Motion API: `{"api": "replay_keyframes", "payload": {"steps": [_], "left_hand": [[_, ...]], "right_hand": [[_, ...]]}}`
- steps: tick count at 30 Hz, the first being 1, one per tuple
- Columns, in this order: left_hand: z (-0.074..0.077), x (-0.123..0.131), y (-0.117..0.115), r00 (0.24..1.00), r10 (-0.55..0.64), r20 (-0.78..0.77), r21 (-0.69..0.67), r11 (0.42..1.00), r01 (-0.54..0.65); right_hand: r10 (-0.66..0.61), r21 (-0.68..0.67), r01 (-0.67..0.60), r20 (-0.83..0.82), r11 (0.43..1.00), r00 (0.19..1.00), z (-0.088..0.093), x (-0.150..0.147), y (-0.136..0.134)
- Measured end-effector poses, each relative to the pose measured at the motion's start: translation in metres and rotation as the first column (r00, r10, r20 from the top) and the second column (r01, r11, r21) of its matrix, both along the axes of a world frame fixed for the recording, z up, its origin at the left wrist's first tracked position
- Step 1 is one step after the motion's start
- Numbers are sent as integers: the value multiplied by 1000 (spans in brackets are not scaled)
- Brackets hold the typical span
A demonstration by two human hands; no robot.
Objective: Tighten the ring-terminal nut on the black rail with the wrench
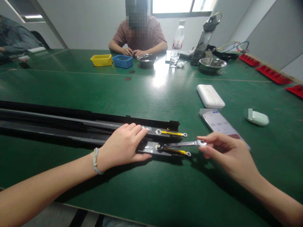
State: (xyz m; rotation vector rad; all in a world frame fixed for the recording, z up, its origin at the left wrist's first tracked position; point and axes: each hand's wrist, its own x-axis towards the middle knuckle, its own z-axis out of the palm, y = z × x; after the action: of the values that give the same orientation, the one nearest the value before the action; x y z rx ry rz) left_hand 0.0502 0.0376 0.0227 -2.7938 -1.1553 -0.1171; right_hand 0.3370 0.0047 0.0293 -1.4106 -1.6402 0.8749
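Observation:
Two long black metal rails lie side by side on the table, running off to the left. My left hand grips the near rail close to its right end, fingers over the top and thumb along the near edge. Between thumb and fingertips, my right hand pinches the ring end of a combination wrench. The wrench's other end sits at a bolt on the near rail. A yellow ground wire with a ring terminal extends from that bolt. Another yellow wire is fixed to the far rail.
Right of the rails lie a phone showing a timer, a white power bank and a pale case. Across the green table sits a person, behind yellow and blue bins, metal bowls and bottles.

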Motion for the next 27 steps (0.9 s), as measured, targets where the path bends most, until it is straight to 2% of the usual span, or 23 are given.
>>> {"api": "replay_keyframes", "payload": {"steps": [6, 17, 19, 22, 27], "left_hand": [[0, -3, -1, 1000, -3, 0, 7, 1000, 3], [-2, 1, 3, 1000, 8, -6, 4, 1000, -8], [-3, 2, 3, 1000, 4, -7, 6, 1000, -4], [-4, 2, 2, 1000, 6, -9, 6, 1000, -6], [-1, -2, -1, 1000, 2, -7, 4, 1000, -2]], "right_hand": [[-13, 75, 6, 98, 997, 995, 3, -3, -11], [-19, 95, 6, 137, 995, 990, 5, -1, -9], [-26, 47, 21, 110, 999, 994, 4, 0, -6], [-51, -96, 52, 11, 994, 999, 1, 2, -1], [-102, -310, 44, -172, 950, 980, -5, 1, 5]]}}
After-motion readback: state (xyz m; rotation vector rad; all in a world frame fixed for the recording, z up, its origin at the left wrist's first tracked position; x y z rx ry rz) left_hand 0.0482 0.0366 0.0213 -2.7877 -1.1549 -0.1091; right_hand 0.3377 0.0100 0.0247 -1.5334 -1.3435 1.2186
